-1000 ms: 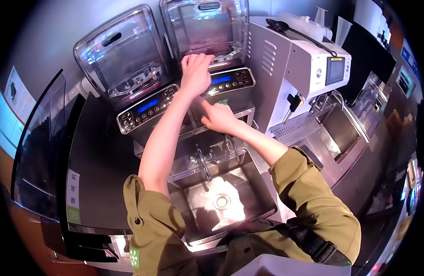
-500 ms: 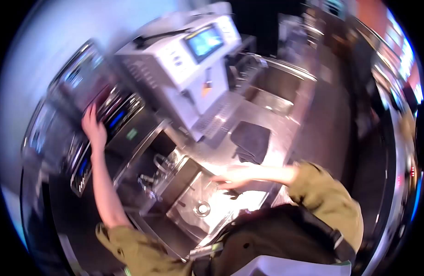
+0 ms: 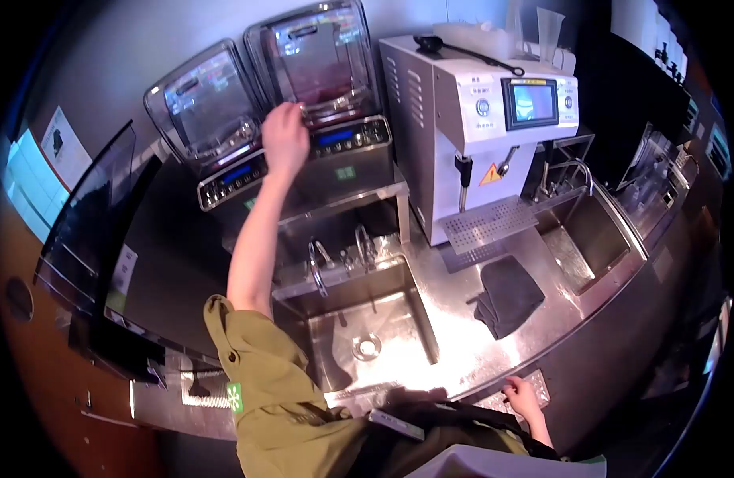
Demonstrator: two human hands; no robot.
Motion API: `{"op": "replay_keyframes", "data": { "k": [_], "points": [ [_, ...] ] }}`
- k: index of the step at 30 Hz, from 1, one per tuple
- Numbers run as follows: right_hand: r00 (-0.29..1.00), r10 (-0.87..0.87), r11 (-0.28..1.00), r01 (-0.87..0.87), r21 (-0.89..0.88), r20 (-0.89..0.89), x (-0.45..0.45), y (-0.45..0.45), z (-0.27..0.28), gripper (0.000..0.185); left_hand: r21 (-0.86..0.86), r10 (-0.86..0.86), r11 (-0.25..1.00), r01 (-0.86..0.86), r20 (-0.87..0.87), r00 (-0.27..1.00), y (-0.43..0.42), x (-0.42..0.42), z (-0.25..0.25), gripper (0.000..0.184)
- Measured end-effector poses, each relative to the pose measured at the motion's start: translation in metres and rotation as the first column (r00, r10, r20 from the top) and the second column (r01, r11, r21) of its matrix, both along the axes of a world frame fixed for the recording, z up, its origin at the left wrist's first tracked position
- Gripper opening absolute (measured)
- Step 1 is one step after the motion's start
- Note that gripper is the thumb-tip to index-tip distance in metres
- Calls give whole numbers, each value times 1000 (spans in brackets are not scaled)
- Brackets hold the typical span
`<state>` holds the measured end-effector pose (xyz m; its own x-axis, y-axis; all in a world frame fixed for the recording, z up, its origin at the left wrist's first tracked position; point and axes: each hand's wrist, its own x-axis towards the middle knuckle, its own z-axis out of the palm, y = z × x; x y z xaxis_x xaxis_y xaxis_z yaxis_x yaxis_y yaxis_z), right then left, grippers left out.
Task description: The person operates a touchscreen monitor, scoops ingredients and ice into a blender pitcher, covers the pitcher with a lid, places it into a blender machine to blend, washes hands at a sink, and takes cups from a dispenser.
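Observation:
My left hand (image 3: pixel 286 145) is raised at the front lower corner of a clear blender cover (image 3: pixel 315 68), fingers bent in against its edge; the fingertips are partly hidden. Below the cover runs a metal control panel (image 3: pixel 347 137) with a blue display. A second clear blender cover (image 3: pixel 206 103) stands to its left, also closed. My right hand (image 3: pixel 524 396) hangs low by the counter's front edge, fingers loosely bent and apart, with nothing visible in it. Behind that hand is a pale speckled surface (image 3: pixel 540 384) that I cannot make out.
Below the blenders lies a steel sink (image 3: pixel 419 319) with taps (image 3: pixel 316 267). A dark folded cloth (image 3: pixel 510 295) rests on the counter. A white machine (image 3: pixel 478 127) with a screen and drip tray stands right of the blenders; a second sink (image 3: pixel 594 243) lies beyond.
The view has swung left and steadied. My left hand stays by the right blender cover, its fingers now bent in. My right hand has moved from over the sink to the counter's front edge.

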<state>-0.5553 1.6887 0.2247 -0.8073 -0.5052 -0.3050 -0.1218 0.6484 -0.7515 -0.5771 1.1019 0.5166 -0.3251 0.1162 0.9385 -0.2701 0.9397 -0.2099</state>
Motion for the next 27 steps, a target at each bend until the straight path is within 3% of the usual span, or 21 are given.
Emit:
{"op": "replay_keyframes", "data": {
  "k": [1,2,3,4,7,9,11,13,16,17,18,19,21,23,25,27],
  "points": [
    [977,176,982,-165,91,-123,-3,-27,18,31,-63,-41,997,43,42,998,5,-11,9,34],
    [967,224,974,-221,45,-118,-8,-51,23,31,-71,-52,996,57,68,996,0,-27,9,28],
    [954,278,960,-279,6,-111,-12,-72,29,31,93,11,995,-28,179,984,-5,-42,-1,23],
    [935,318,943,-329,-49,-157,-14,-93,45,31,25,13,1000,-14,54,998,-4,-52,-8,23],
    [897,397,903,-420,-91,-194,-20,-135,99,30,97,48,994,-46,-14,999,6,-60,-12,21],
    [813,434,857,-505,-100,-389,-34,-154,107,29,115,45,992,-46,11,999,5,-65,-14,23],
    [830,427,848,-506,-161,-360,-42,-176,130,28,110,73,991,-76,30,997,7,-58,-11,23],
    [764,439,805,-568,-170,-473,-48,-200,151,28,117,39,992,-51,103,994,3,-54,-10,29],
    [716,442,725,-640,-254,-540,-49,-236,166,28,128,-75,991,47,221,972,-15,-49,-9,41],
    [683,470,713,-667,-216,-560,-48,-248,168,29,155,-117,985,79,257,959,-24,-47,-6,38],
    [655,518,703,-692,-162,-550,-47,-260,168,29,389,-375,873,293,155,914,-31,-42,-2,34],
    [612,541,648,-740,-177,-578,-47,-272,162,29,578,-582,661,479,-8,813,-35,-32,0,31],
    [536,613,595,-797,-108,-581,-46,-294,158,29,480,-392,776,411,-145,909,-31,2,4,24],
    [484,597,556,-825,-106,-640,-49,-321,162,32,382,-122,920,89,63,991,-30,37,-9,21],
    [489,542,595,-798,-99,-684,-61,-351,172,34,273,-64,962,24,141,988,-41,50,-35,21],
    [571,251,736,-637,-229,-781,-79,-384,177,42,323,-48,946,-11,175,983,-46,56,-51,27]
  ]
}}
